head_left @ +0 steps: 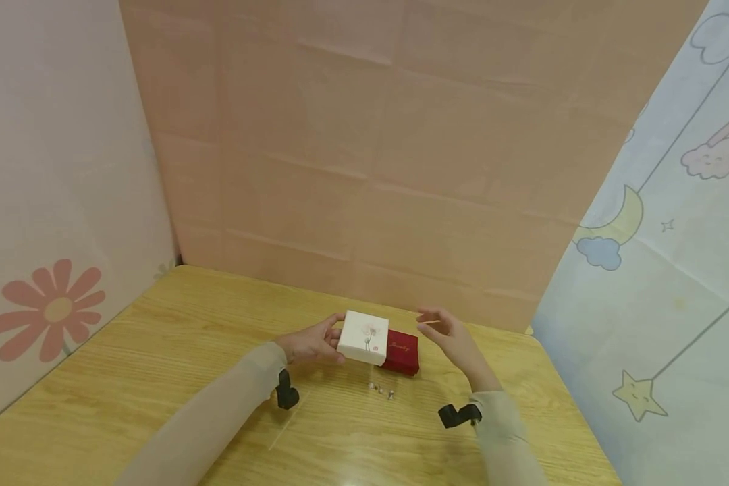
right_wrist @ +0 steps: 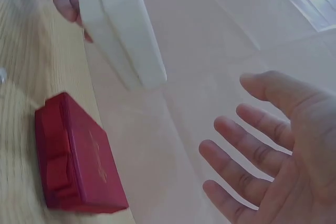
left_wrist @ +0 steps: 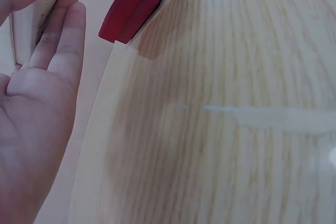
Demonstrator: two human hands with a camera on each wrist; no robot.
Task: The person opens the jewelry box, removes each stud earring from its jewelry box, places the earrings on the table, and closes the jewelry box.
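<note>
Now, white box (head_left: 364,334): aloft, left of the red box (head_left: 403,352), apparently not yet opened.
Left hand (head_left: 312,343): fingers clamped on it.
Right hand (head_left: 452,339): fingers apart, empty.
Trinkets (head_left: 391,394): loose before the red box.

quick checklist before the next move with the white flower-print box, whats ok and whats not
1. White flower-print box held by left hand: ok, gripped at its side.
2. Its lid on: ok, closed.
3. Right hand free: ok, holding nothing, fingers apart.
4. Red jewelry box resting on table: ok, lid closed.
5. Small shiny pieces put away: not ok, loose on the tabletop.
6. White box's contents: cannot tell, lid hides the inside.
</note>
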